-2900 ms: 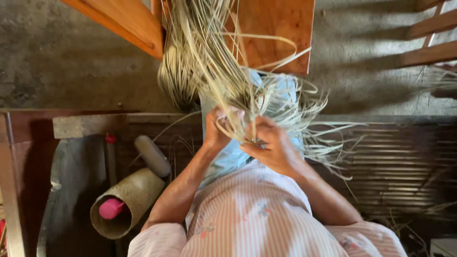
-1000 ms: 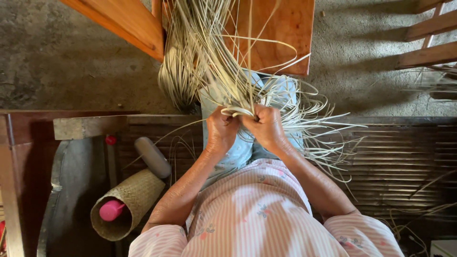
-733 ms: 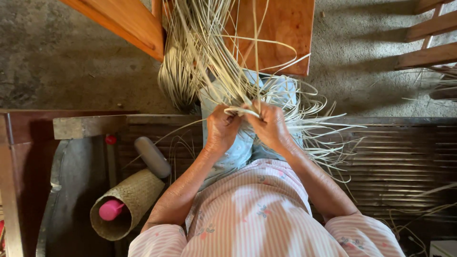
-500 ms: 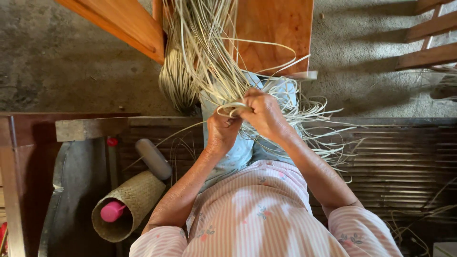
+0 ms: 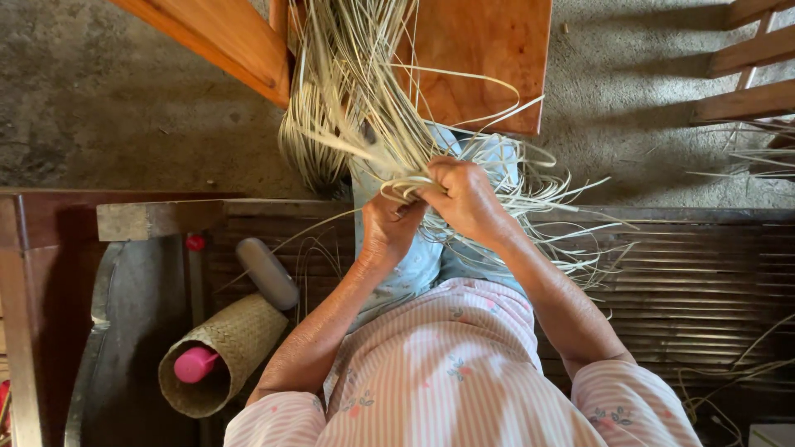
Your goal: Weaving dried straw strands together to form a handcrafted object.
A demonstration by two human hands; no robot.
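Pale straw strips (image 5: 364, 124) hang bunched over the lap; left hand (image 5: 389, 228) and right hand (image 5: 464, 199), fingers clamped on the strips. Woven tube (image 5: 228, 348) lies lower left.

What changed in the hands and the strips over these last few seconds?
The right hand has closed over the left hand, both pinching a looped pale strip raised toward the strip bundle. The woven tube with the pink object and the grey handle stayed put.
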